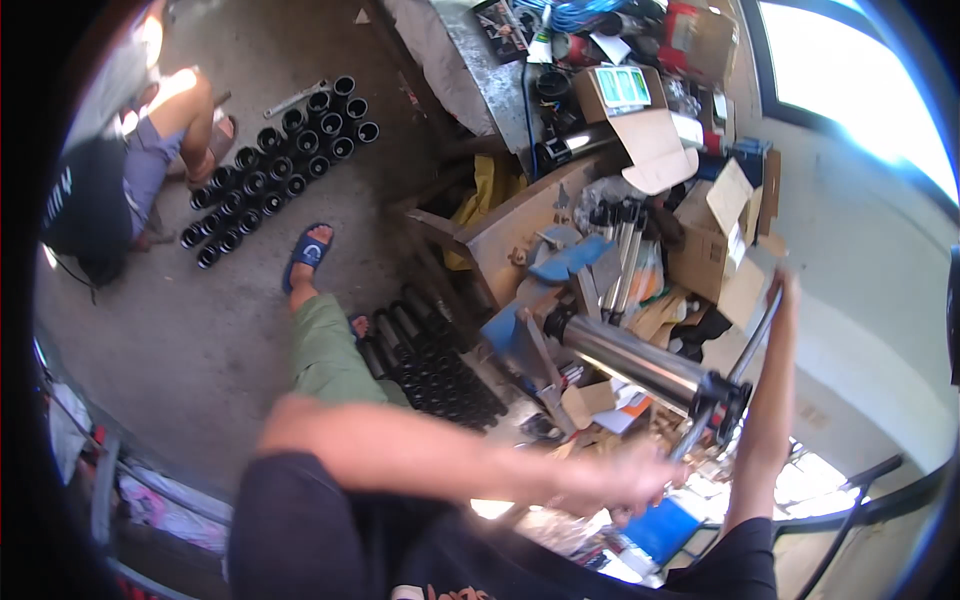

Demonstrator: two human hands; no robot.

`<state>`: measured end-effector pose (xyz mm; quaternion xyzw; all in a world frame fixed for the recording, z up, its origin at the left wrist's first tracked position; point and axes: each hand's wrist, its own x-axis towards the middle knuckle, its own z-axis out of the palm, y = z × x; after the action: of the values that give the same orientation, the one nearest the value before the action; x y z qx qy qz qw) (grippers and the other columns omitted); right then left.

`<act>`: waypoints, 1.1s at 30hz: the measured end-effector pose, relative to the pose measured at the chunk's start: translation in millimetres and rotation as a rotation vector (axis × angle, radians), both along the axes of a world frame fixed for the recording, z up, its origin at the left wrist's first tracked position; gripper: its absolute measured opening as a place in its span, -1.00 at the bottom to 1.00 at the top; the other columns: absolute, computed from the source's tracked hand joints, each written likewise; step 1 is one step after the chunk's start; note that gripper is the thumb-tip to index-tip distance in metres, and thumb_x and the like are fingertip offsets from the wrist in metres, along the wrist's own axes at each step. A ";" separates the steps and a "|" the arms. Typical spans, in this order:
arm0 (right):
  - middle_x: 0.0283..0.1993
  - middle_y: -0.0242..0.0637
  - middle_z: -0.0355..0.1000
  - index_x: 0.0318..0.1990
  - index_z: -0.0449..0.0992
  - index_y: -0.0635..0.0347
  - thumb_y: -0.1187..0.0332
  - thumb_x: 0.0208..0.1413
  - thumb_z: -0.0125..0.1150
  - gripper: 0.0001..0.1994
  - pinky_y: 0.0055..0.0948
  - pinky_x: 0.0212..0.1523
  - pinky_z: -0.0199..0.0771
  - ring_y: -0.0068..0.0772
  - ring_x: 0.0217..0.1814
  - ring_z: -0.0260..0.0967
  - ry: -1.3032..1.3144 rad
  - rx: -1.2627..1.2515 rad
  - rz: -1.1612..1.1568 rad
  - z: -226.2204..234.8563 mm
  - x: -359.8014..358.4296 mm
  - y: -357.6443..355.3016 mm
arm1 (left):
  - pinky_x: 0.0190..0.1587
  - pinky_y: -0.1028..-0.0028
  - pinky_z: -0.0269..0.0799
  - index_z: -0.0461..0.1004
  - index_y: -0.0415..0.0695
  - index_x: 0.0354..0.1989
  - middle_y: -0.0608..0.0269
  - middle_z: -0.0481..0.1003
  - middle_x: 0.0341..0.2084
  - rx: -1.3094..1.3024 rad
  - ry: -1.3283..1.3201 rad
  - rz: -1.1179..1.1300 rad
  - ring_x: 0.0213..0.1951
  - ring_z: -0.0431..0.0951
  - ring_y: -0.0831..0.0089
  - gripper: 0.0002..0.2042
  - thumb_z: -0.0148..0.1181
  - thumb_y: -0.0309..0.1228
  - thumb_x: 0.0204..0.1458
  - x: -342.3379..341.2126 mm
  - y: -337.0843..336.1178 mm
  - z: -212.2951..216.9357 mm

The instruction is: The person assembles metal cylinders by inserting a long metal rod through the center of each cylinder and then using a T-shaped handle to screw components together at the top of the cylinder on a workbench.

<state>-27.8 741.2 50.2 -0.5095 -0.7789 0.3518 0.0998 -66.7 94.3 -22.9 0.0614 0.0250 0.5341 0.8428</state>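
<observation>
A shiny metal cylinder (pixel 630 355) with black ends juts out slantwise in front of me. Across its near black end fitting (pixel 722 402) lies a long metal bar (pixel 757 335). My left hand (pixel 640 478) is closed round the bar's lower end, slightly blurred. At the bar's far upper end, my right hand (pixel 786 285) is wrapped round it with the arm stretched out. The cylinder's other end sits beside a blue metal piece (pixel 570 260); what holds it there is hidden.
Several black tubes (pixel 280 168) stand in rows on the floor beside a wrench (pixel 296 98). More dark tubes (pixel 425 365) lie near my foot. Another person (pixel 165 150) sits at the left. Opened cardboard boxes (pixel 700 245) and loose parts crowd the bench near a wall.
</observation>
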 end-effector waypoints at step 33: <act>-0.76 -0.41 0.26 -0.69 0.45 0.26 0.02 0.04 0.31 -0.51 -0.38 -0.69 0.13 -0.50 -0.73 0.17 -0.026 -0.247 0.443 21.6 308.8 -415.7 | -0.49 0.26 0.34 0.48 -0.16 -0.58 0.14 0.45 -0.64 0.786 2.633 1.665 -0.59 0.45 0.20 -0.74 0.25 -0.26 0.03 -126.3 168.0 -0.7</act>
<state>281.0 325.5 71.7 -0.3391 -0.8239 0.4510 -0.0526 -193.0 262.2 -23.6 -0.6282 -0.5906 -0.3735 0.3421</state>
